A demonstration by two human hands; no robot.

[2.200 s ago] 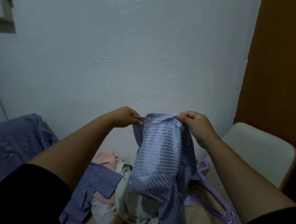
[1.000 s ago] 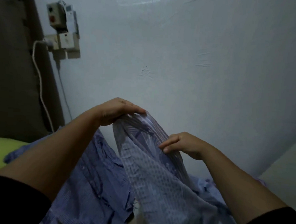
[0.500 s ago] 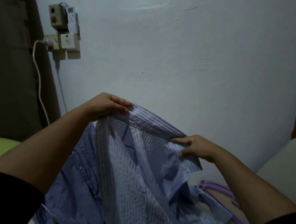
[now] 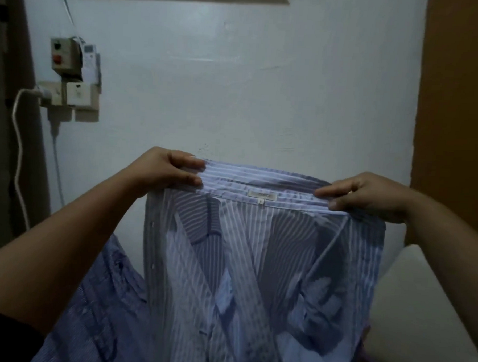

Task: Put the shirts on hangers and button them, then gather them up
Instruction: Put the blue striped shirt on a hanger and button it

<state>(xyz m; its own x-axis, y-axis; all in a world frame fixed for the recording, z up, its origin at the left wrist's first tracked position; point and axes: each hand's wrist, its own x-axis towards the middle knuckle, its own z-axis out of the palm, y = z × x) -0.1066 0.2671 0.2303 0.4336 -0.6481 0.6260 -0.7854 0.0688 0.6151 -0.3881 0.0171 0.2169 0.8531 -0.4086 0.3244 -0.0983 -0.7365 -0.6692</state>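
**Striped shirt held up wide by the collar**

Pale blue wall (image 4: 265,85) filling the whole background, with a brown panel (image 4: 457,109) running down the right edge. Front and centre, stretched out and hanging: the striped shirt (image 4: 255,278), light blue with white lines, held up in the air before the wall, inside facing the camera, front edges open and folds of sleeve showing dark through the thin cloth. Lower left, half hidden behind it, a darker blue checked shirt (image 4: 95,311) lying crumpled. Lower right, a cream cushioned surface (image 4: 419,315), hard to say exactly what. Peeking out at the bottom right edge beside the striped cloth, a sliver of purple, too little showing to name.

Up at the collar (image 4: 260,179) now, pulled into a nearly straight band between both hands. Left hand (image 4: 169,169) gripping the left end, fingers curled over the top edge, thumb tucked underneath, cloth pinched firmly. Right hand (image 4: 370,196) holding the right end the same way, fingers folded over the band and thumb pressing from below. Both forearms reaching forward, dark sleeves just visible at the lower corners.

On the wall to the left, a grey switch box (image 4: 63,56) with a red button, a white socket block (image 4: 70,97) below it, and a white cable (image 4: 19,155) drooping down from a plug.

Smallest of all, dead centre under the collar: a little beige label (image 4: 262,195), wording too blurred to read.
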